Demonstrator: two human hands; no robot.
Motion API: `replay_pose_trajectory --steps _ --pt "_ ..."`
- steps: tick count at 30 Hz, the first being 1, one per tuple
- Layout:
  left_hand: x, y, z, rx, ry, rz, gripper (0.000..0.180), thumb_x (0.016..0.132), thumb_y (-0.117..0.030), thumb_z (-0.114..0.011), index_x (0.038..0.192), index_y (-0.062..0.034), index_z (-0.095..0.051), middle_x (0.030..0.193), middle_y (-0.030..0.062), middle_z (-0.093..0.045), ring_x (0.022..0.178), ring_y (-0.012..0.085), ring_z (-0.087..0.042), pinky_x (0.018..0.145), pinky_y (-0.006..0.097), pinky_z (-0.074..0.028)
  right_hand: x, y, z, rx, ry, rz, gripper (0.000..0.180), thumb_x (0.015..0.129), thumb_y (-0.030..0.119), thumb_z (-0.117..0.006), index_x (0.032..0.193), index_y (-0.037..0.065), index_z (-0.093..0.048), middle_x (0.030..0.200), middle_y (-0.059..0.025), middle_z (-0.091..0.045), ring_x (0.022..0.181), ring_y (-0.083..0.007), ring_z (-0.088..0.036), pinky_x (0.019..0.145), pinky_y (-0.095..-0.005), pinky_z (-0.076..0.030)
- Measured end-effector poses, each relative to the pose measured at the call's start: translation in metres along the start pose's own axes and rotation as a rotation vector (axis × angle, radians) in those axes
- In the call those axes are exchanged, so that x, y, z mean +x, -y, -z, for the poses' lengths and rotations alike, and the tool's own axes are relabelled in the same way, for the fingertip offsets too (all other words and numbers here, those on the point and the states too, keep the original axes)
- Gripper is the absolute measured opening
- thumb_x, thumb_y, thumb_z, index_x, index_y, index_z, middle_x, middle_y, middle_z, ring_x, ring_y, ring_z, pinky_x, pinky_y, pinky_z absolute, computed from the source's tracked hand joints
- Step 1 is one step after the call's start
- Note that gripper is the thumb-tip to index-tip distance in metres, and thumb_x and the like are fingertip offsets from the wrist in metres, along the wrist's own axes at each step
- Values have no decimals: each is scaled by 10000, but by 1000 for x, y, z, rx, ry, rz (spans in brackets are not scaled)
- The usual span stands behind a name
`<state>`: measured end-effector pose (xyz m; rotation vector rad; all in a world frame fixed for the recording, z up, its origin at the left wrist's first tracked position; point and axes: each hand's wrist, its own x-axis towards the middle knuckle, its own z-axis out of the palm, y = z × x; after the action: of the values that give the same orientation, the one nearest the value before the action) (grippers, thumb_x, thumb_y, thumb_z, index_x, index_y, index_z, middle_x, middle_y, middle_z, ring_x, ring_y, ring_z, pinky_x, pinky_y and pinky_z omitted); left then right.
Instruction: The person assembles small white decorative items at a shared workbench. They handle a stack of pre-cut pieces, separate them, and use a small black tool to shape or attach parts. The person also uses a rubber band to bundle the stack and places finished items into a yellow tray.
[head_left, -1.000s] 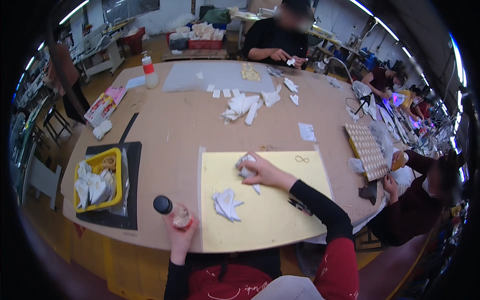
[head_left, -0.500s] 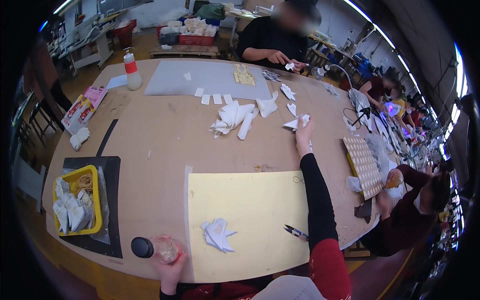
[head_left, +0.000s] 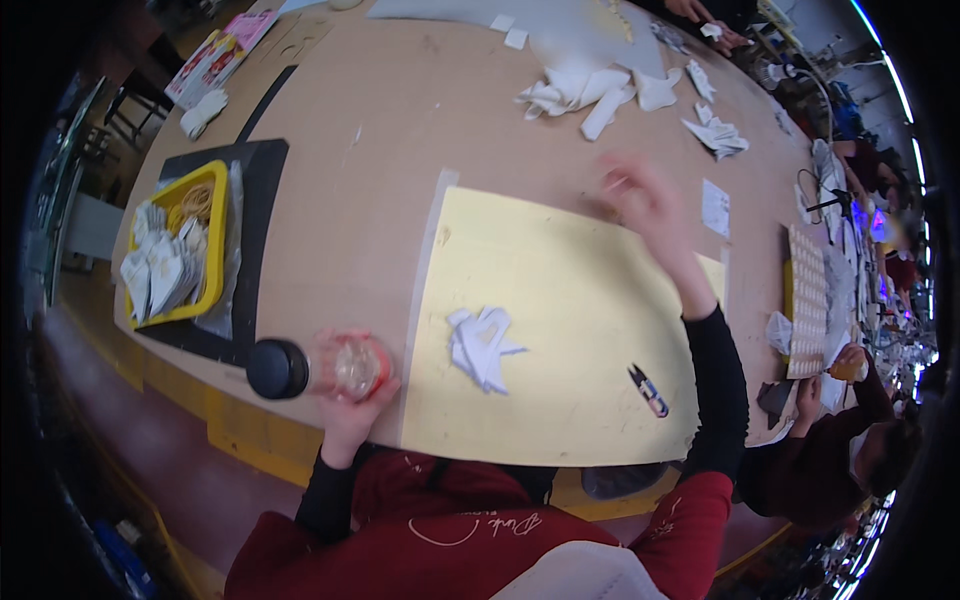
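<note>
My left hand [head_left: 355, 395] is wrapped round a clear bottle [head_left: 277, 368] with a black lid, at the near edge of the table left of the yellow sheet [head_left: 560, 300]. Over that sheet's far edge hovers my right hand [head_left: 640, 205], smeared by motion, so its fingers do not show clearly. A small cluster of folded white fabric pieces [head_left: 483, 347] lies on the sheet. To its right rests a pair of thread snips [head_left: 649, 391] with dark handles. Farther off, beyond my right hand, sits another bunch of white fabric pieces [head_left: 716, 134].
At left a yellow basket [head_left: 218, 255] of white pieces and tan bands stands on a black mat [head_left: 262, 215]. A heap of white fabric [head_left: 580, 92] lies at the far middle. A dotted board [head_left: 806, 300] leans at right, near a co-worker [head_left: 830, 440].
My right hand has drawn back from the white pieces at the far side, leaving them on the table. The whole view has shifted and turned. My left hand keeps the bottle.
</note>
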<state>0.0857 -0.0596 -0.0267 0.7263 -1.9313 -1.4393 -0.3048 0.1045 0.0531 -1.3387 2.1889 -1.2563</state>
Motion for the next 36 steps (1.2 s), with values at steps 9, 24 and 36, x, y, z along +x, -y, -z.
replay_pose_trajectory --steps 9,24,36 --pt "12 3 -10 -163 30 -33 893 710 -48 -817 1426 -35 -284 1281 117 -511 1201 227 -510 1043 380 -399 -95 87 -124 -328 371 259 559 792 75 -657 1333 54 -516 1145 -170 -539 1040 -340 -573 922 -395 -482" --pt "12 -23 -16 -359 17 5 640 742 78 -746 1272 -44 -409 1049 67 -570 900 140 -604 827 297 -510 -11 -9 -39 399 -102 -430 312 954 117 -552 1257 58 -512 1032 -71 -615 838 -127 -585 652 -264 -497" --pt "17 -31 -16 -371 38 -8 614 741 62 -756 1257 -38 -440 966 52 -582 828 136 -607 757 288 -518 150 -118 121 892 -1042 -544 522 937 66 -528 1432 101 -367 1315 -157 -472 1186 -215 -486 892 -412 -530"
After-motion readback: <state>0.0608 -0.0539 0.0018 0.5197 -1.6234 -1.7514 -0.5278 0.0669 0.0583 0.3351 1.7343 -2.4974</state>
